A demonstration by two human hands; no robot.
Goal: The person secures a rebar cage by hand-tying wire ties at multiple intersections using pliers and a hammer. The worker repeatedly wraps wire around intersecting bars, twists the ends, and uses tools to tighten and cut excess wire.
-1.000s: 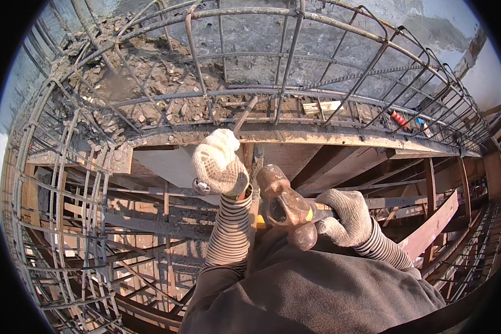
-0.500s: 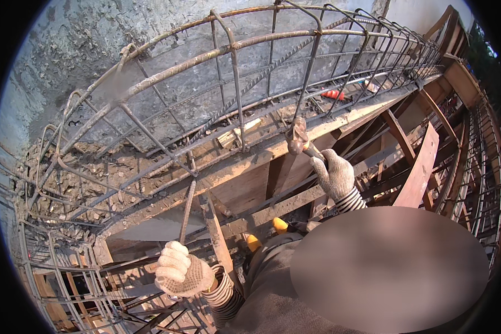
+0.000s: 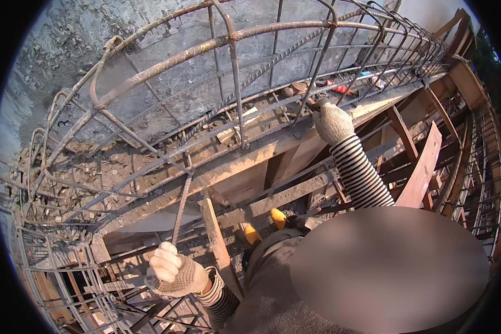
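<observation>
My left hand (image 3: pixel 175 273), in a pale knit glove, is closed around the lower end of a rusty steel bar (image 3: pixel 182 209). The bar slants up from my fist to the edge of the rebar cage (image 3: pixel 234 38). My right hand (image 3: pixel 334 123), gloved alike, grips a hammer at the cage's lower bars. The hammer's dirt-coated head (image 3: pixel 298 88) is among the bars, left of and beyond my fist; most of the handle is hidden by my hand and a bar.
A timber form edge (image 3: pixel 245 167) runs below the cage, with rubble (image 3: pixel 111 172) behind it. A rough concrete wall (image 3: pixel 167 61) rises beyond. A loose wood offcut (image 3: pixel 236 125) and a red object (image 3: pixel 339 87) lie inside. Below are planks (image 3: pixel 217 234) and yellow-toed boots (image 3: pixel 278 218).
My right hand has reached up and away, carrying the hammer from over the timber edge into the cage. My left hand has shifted slightly left, still holding the bar.
</observation>
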